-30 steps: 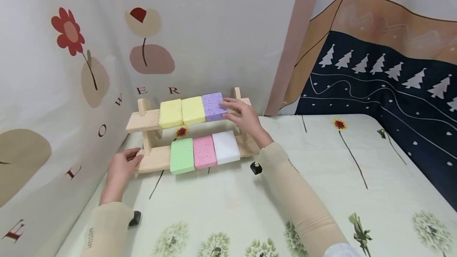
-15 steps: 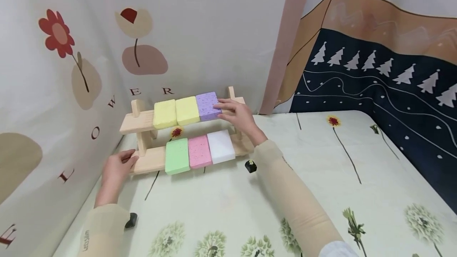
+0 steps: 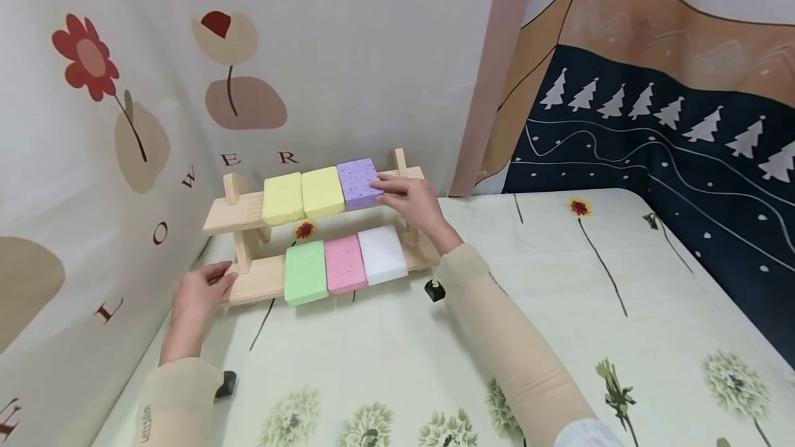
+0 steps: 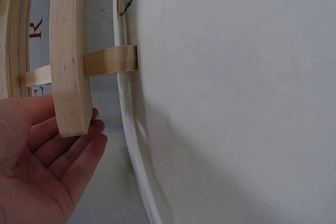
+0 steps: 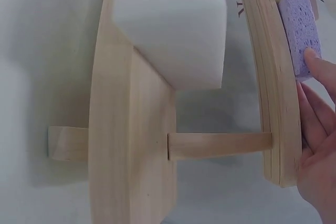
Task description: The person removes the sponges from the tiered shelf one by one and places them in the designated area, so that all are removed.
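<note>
A two-tier wooden shelf (image 3: 248,283) stands near the back left. My left hand (image 3: 194,299) grips the left end of its lower board (image 4: 69,77), fingers reaching behind it. On the upper board (image 3: 232,216) lie two yellow sponges (image 3: 282,199) and a purple sponge (image 3: 357,181) side by side. My right hand (image 3: 413,205) holds the purple sponge by its right end, and in the right wrist view one fingertip (image 5: 312,55) rests on its face. The lower board bears a green sponge (image 3: 306,273), a pink sponge (image 3: 345,264) and a white block (image 3: 382,255).
A flower-printed cloth (image 3: 373,343) covers the table. White printed curtain (image 3: 348,54) rises close behind and left of the shelf; a dark tree-patterned cloth (image 3: 596,150) hangs at the right. Small black objects (image 3: 435,289) show beside both wrists. Shelf posts (image 3: 400,161) stick up above the upper board.
The head view has turned slightly, so the whole scene sits further left. Both hands stay at the same spots on the shelf and purple sponge, with the right fingertips a little closer together.
</note>
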Motion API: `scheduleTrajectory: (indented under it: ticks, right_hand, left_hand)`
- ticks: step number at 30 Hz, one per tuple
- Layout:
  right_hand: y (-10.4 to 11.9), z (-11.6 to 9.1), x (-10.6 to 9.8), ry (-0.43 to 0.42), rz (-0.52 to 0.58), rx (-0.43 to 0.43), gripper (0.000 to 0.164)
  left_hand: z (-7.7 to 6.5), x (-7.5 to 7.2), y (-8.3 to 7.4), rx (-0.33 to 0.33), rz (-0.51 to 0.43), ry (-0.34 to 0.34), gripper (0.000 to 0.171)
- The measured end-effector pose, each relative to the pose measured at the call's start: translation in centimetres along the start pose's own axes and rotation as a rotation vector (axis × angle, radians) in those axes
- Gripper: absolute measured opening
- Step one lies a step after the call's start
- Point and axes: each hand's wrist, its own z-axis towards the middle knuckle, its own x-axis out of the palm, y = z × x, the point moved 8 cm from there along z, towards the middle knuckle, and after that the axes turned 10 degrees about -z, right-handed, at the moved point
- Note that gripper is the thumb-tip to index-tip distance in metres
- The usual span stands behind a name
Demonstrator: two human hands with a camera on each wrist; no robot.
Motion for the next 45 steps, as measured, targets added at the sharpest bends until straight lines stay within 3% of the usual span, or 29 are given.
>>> scheduleTrajectory:
  ticks: [10,16,25,37,45]
  right_hand:
    - [0.1,-0.6,0.0,-0.082,-0.010,0.006,0.030]
    - [0.0,-1.3,-0.9,-0.187,-0.065,-0.004,0.028]
    - [-0.5,-2.1,-2.2,-0.316,0.064,0.039,0.025]
    - [-0.9,-3.2,-3.9,-0.422,0.153,0.015,0.023]
    - [-1.5,-3.9,-5.2,-0.487,0.220,0.009,0.024]
  left_hand:
    - [-0.1,-0.2,-0.4,0.001,0.012,0.001,0.046]
    - [0.1,0.4,-1.0,0.009,0.009,0.006,0.046]
    - [0.1,0.6,-0.9,-0.032,-0.005,0.020,0.047]
    - [0.0,0.1,-0.8,0.010,0.010,0.008,0.045]
    - [-0.1,-0.2,-0.5,-0.009,0.008,0.003,0.045]
